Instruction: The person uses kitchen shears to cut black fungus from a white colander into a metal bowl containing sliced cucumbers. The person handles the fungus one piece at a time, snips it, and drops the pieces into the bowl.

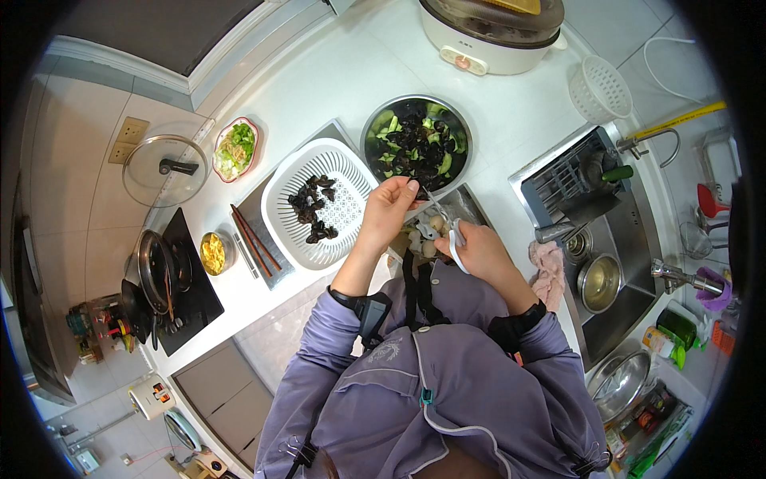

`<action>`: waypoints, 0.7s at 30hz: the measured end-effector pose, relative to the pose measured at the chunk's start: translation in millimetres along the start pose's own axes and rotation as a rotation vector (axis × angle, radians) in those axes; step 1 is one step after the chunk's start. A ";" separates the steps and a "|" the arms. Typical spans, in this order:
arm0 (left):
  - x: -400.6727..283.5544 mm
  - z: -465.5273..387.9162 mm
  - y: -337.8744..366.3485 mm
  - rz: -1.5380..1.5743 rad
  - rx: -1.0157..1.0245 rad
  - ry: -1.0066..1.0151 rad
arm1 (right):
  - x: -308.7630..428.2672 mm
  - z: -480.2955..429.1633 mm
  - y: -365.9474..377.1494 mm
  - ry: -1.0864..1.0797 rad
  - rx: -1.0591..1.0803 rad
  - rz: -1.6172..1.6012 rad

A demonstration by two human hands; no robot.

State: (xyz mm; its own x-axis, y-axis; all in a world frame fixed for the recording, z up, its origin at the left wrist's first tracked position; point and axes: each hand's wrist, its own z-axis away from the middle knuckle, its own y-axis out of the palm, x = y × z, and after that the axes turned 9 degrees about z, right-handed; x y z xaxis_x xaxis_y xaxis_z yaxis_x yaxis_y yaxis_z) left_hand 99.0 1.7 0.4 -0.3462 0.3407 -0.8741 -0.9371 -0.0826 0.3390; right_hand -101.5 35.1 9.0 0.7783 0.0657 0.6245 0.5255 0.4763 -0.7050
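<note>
A pair of white-handled scissors (456, 246) is in my right hand (479, 248), its blades pointing up and left toward my other hand. Between thumb and fingers, my left hand (389, 206) pinches a small dark piece of wood ear fungus (421, 193). Both hands work at the near rim of a steel bowl (469, 161) filled with dark wood ear (419, 152) and green cucumber pieces (444, 163). To the left, a white slotted basket (350, 224) holds several clumps of wood ear (308, 206). An open drawer or bin (473, 206) with eggshells (429, 248) lies below my hands.
Brown chopsticks (256, 239) rest left of the basket, beside a bowl of scrambled egg (213, 254) and a dish of chopped scallions (237, 149). A cooktop (203, 299) with pans is at left. The sink (640, 239) is at right; an electric cooker (497, 54) stands behind.
</note>
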 end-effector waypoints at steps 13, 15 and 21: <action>15.8 -4.2 1.8 -0.190 -0.050 0.236 | 9.2 -8.7 12.9 0.026 0.076 -0.179; 14.8 -5.7 0.8 -0.218 -0.027 0.217 | 8.2 -12.0 13.5 0.019 0.085 -0.167; 5.9 -11.5 -6.7 -0.205 0.046 0.051 | 5.1 -17.4 13.3 -0.015 0.104 -0.239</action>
State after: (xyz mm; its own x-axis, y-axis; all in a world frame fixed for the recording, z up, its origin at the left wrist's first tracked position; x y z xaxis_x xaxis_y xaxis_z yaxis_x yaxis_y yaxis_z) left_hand 102.7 -6.5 -11.0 -0.1513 0.2978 -0.9426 -0.9856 0.0272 0.1668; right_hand -84.6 26.4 -3.0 0.6307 -0.0473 0.7746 0.6551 0.5676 -0.4988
